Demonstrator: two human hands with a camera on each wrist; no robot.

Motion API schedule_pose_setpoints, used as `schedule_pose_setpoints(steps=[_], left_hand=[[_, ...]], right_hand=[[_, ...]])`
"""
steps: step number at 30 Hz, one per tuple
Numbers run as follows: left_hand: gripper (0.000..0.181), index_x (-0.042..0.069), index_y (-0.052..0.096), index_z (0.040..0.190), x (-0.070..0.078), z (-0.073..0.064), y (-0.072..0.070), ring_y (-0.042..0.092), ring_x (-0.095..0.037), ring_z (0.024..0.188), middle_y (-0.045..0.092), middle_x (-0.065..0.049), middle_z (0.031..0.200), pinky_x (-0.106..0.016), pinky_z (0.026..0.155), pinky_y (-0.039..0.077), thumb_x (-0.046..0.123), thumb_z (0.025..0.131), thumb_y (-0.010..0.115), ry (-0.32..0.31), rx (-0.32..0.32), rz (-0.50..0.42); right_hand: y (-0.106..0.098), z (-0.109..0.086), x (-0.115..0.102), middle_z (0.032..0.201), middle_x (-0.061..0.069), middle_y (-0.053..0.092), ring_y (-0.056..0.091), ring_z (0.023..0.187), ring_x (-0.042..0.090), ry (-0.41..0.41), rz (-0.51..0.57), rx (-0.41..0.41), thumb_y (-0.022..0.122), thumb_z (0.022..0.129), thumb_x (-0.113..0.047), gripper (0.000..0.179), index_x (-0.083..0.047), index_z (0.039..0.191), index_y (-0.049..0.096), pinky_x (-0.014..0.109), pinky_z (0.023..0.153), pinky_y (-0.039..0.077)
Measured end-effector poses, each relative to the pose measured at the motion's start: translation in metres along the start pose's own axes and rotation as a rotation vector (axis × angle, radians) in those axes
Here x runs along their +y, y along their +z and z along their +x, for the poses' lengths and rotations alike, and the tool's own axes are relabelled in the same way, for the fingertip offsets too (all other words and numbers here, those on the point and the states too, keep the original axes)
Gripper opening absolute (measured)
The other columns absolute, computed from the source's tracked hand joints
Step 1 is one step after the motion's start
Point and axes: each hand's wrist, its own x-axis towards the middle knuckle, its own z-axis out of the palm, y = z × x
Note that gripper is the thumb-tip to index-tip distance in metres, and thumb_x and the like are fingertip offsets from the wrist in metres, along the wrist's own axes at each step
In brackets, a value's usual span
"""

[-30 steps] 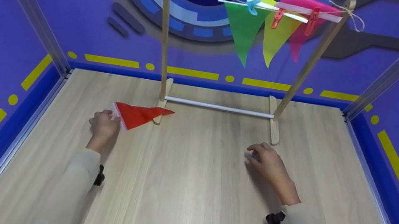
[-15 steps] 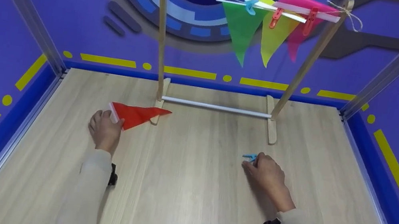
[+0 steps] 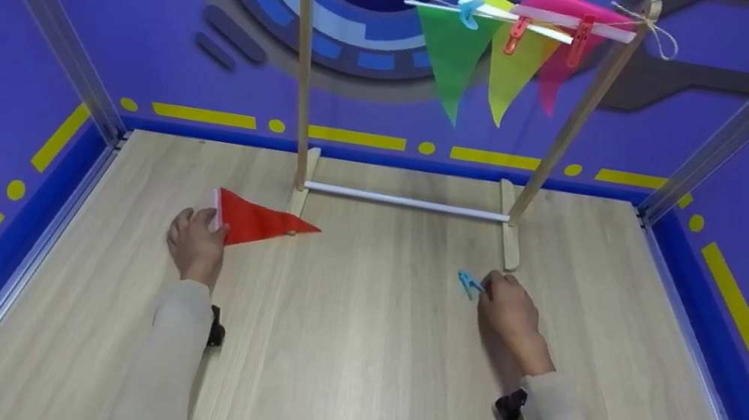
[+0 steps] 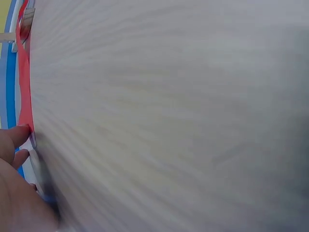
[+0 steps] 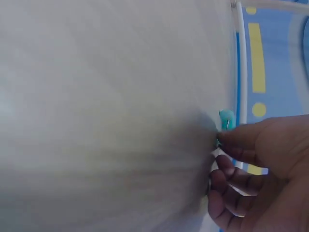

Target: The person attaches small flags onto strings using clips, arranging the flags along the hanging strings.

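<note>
On the left of the table my left hand (image 3: 196, 245) pinches the white-edged end of a red pennant (image 3: 254, 222), thumb on top. The pennant's tip points right and overlaps the rack's left foot. In the left wrist view the red cloth (image 4: 25, 92) runs up from the thumb. Over on the right, my right hand (image 3: 511, 310) holds a blue clothespin (image 3: 468, 284) between thumb and forefinger, its far end pointing left. The right wrist view shows part of the clothespin (image 5: 226, 118) above the thumb; the other fingers are curled beneath.
A wooden rack with a white crossbar (image 3: 406, 202) stands at the back. From its string hang a green pennant (image 3: 452, 56), a yellow pennant (image 3: 518, 67) and a pink pennant (image 3: 569, 3), with blue and red clothespins. Purple walls (image 3: 2, 26) enclose the table.
The left hand has taken hold of the red pennant's white edge, and its tip has swung toward me. The clothespin in the right hand has come into sight and turned.
</note>
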Motion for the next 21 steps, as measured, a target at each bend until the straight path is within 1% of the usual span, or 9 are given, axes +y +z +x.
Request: schedule_pose_setpoints(steps=[3, 5, 7, 10, 12, 14, 18, 21], left_hand=[[0.048, 0.014, 0.044, 0.140, -0.001, -0.002, 0.002, 0.014, -0.032, 0.139, 0.021, -0.011, 0.152, -0.052, 0.112, 0.012, 0.024, 0.095, 0.057, 0.001, 0.033, -0.013], [0.049, 0.013, 0.044, 0.141, -0.001, -0.003, 0.004, 0.016, -0.031, 0.138, 0.023, -0.010, 0.151, -0.051, 0.111, 0.016, 0.025, 0.095, 0.057, -0.018, 0.053, -0.021], [0.048, 0.011, 0.045, 0.139, -0.001, -0.003, 0.007, 0.021, -0.030, 0.136, 0.026, -0.009, 0.150, -0.047, 0.110, 0.022, 0.025, 0.095, 0.058, -0.039, 0.082, -0.041], [0.042, 0.008, 0.051, 0.133, 0.001, -0.004, 0.011, 0.029, -0.027, 0.131, 0.032, -0.007, 0.146, -0.040, 0.105, 0.034, 0.023, 0.094, 0.059, -0.060, 0.129, -0.089], [0.035, 0.006, 0.057, 0.126, 0.003, -0.003, 0.012, 0.032, -0.026, 0.128, 0.037, -0.007, 0.144, -0.037, 0.103, 0.038, 0.018, 0.094, 0.059, -0.061, 0.163, -0.113], [0.028, 0.004, 0.061, 0.119, 0.004, -0.003, 0.012, 0.034, -0.027, 0.128, 0.040, -0.008, 0.142, -0.037, 0.103, 0.038, 0.015, 0.094, 0.059, -0.064, 0.197, -0.120], [0.017, 0.001, 0.067, 0.105, 0.003, -0.001, 0.012, 0.039, -0.031, 0.125, 0.047, -0.012, 0.136, -0.039, 0.107, 0.031, 0.010, 0.093, 0.059, -0.054, 0.272, -0.084], [0.013, 0.003, 0.069, 0.099, 0.002, 0.000, 0.013, 0.045, -0.032, 0.118, 0.055, -0.014, 0.124, -0.040, 0.103, 0.032, 0.007, 0.091, 0.060, -0.027, 0.328, -0.070]], right_hand=[[0.000, 0.007, 0.013, 0.100, 0.013, 0.059, 0.056, 0.092, 0.030, -0.055, 0.093, 0.035, 0.056, 0.093, -0.017, 0.020, -0.004, 0.106, 0.063, 0.045, 0.077, 0.047], [0.000, 0.007, 0.023, 0.107, 0.014, 0.058, 0.052, 0.101, 0.033, -0.111, 0.140, 0.027, 0.056, 0.094, -0.020, 0.025, -0.003, 0.110, 0.063, 0.048, 0.086, 0.043], [-0.001, 0.006, 0.031, 0.117, 0.015, 0.055, 0.046, 0.111, 0.035, -0.155, 0.185, -0.002, 0.058, 0.094, -0.027, 0.032, -0.004, 0.116, 0.062, 0.052, 0.094, 0.037], [-0.002, 0.001, 0.038, 0.133, 0.014, 0.047, 0.035, 0.127, 0.038, -0.187, 0.180, -0.026, 0.064, 0.089, -0.039, 0.048, -0.009, 0.126, 0.058, 0.057, 0.101, 0.025], [-0.002, -0.001, 0.040, 0.140, 0.014, 0.041, 0.028, 0.133, 0.039, -0.187, 0.175, -0.030, 0.068, 0.085, -0.044, 0.057, -0.011, 0.130, 0.055, 0.060, 0.103, 0.020], [0.000, -0.003, 0.039, 0.144, 0.015, 0.037, 0.026, 0.135, 0.040, -0.184, 0.165, -0.031, 0.069, 0.084, -0.045, 0.061, -0.013, 0.133, 0.053, 0.061, 0.104, 0.017], [0.002, -0.002, 0.034, 0.144, 0.015, 0.038, 0.028, 0.135, 0.039, -0.159, 0.174, -0.030, 0.069, 0.084, -0.043, 0.058, -0.014, 0.132, 0.054, 0.060, 0.105, 0.018], [0.002, -0.001, 0.031, 0.144, 0.014, 0.038, 0.029, 0.134, 0.038, -0.136, 0.180, -0.029, 0.070, 0.083, -0.043, 0.058, -0.015, 0.131, 0.055, 0.061, 0.104, 0.019]])
